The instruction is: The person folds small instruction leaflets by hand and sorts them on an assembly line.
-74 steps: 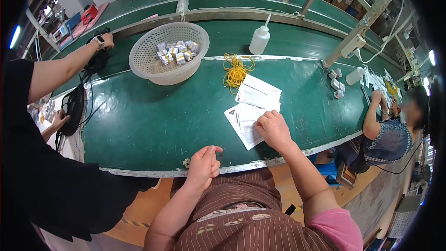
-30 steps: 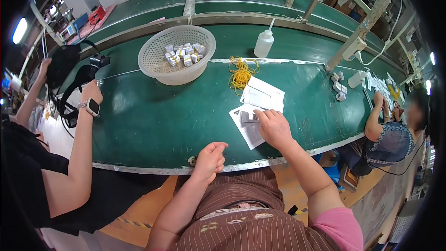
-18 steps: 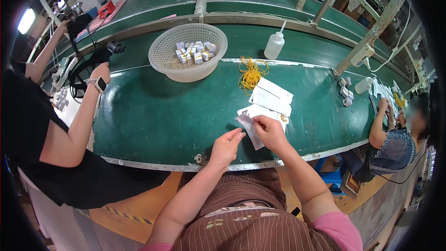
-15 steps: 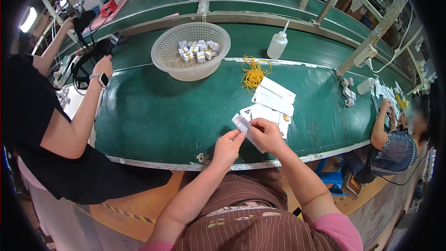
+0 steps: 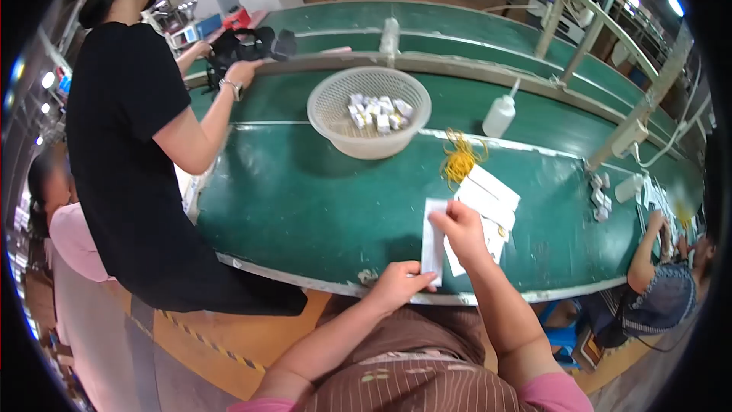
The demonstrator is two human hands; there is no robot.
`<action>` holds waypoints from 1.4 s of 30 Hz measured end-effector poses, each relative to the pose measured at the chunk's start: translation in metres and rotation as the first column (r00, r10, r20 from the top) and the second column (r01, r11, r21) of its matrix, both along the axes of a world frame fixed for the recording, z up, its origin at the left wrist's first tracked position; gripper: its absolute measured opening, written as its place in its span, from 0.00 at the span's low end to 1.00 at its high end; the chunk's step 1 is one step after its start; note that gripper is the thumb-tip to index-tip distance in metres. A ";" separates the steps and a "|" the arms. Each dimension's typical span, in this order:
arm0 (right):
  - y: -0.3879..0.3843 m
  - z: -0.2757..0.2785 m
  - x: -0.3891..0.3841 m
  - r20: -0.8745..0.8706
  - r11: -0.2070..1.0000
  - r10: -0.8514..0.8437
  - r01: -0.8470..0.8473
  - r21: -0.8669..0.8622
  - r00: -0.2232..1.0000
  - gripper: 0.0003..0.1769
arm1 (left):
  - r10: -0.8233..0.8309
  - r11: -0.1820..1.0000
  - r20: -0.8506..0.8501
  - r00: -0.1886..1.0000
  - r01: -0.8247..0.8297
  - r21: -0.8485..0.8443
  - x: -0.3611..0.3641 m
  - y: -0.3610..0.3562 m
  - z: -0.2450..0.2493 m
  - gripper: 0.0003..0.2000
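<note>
Slip held taut above belt near edge. Right hand pinches top end, left hand pinches bottom. Looks mid-straightening; thin paper wants even pull. Stack just beside.

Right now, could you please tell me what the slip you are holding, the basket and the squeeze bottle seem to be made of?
The slip: thin matte white paper, it seems, flat with crisp edges. The basket: off-white moulded plastic, judging by its perforated lattice wall. The squeeze bottle: translucent, slightly glossy plastic, probably, with a narrow nozzle.
</note>
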State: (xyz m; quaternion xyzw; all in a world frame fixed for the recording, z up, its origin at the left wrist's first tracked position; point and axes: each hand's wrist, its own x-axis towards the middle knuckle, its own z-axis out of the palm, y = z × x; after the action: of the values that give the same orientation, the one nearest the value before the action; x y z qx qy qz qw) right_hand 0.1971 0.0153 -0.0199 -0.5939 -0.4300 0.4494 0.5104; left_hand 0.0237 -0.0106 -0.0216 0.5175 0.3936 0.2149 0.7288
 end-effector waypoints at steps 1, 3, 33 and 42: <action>0.001 0.008 -0.002 -0.044 0.999 -0.016 0.017 0.028 0.999 0.05 | -0.025 0.999 -0.014 1.000 0.025 -0.020 -0.010 -0.010 -0.003 0.07; -0.001 0.023 -0.010 -0.200 0.998 -0.013 0.026 0.062 0.980 0.04 | -0.031 0.999 0.051 0.998 0.029 0.042 -0.028 -0.015 -0.021 0.09; -0.066 0.008 -0.033 -0.022 0.985 0.069 -0.065 0.161 0.997 0.05 | 0.316 0.946 0.165 0.934 -0.324 0.020 -0.024 0.008 0.011 0.09; -0.065 0.013 -0.038 0.094 0.978 0.024 -0.042 0.202 0.995 0.04 | 0.319 0.882 0.038 0.947 -0.312 0.354 -0.024 0.017 0.032 0.09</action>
State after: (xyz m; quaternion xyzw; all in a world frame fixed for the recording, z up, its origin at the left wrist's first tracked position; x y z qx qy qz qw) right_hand 0.1587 -0.0497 -0.0070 -0.5511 -0.5066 0.3836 0.5409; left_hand 0.0000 0.0068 0.0103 0.5720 0.4348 0.3926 0.5741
